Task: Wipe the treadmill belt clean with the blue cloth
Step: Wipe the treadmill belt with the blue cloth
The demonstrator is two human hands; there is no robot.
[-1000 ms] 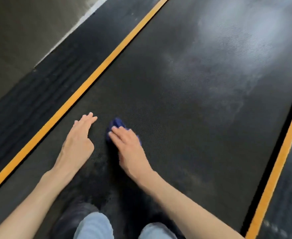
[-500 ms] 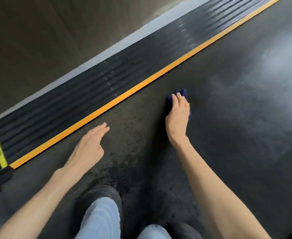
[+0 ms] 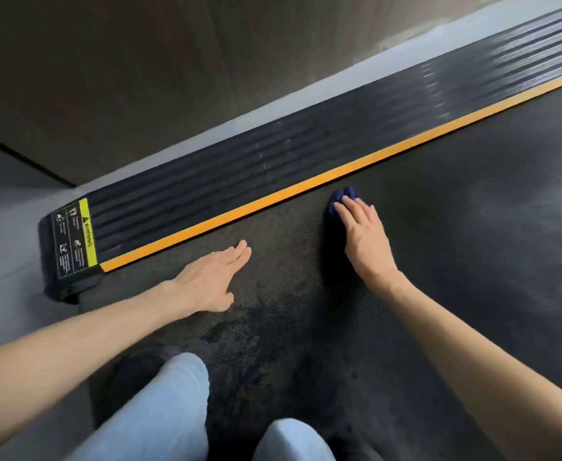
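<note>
The dark textured treadmill belt (image 3: pixel 455 247) fills the right and middle of the view. A small blue cloth (image 3: pixel 339 198) lies bunched on it, close to the orange stripe. My right hand (image 3: pixel 366 241) presses flat on the cloth with straight fingers, hiding most of it. My left hand (image 3: pixel 211 281) rests palm down on the belt to the left, fingers straight, holding nothing. Darker patches mark the belt between my hands and my knees.
An orange stripe (image 3: pixel 273 201) borders the belt's left edge, beside a ribbed black side rail (image 3: pixel 239 164) ending in a cap with a yellow warning label (image 3: pixel 73 241). Grey floor (image 3: pixel 3 227) lies beyond. My knees in light jeans (image 3: pixel 173 410) are at the bottom.
My right hand has slid the cloth forward and left, up to the orange stripe. The view has swung left, bringing the rail's end cap and floor into sight. My left hand stays flat.
</note>
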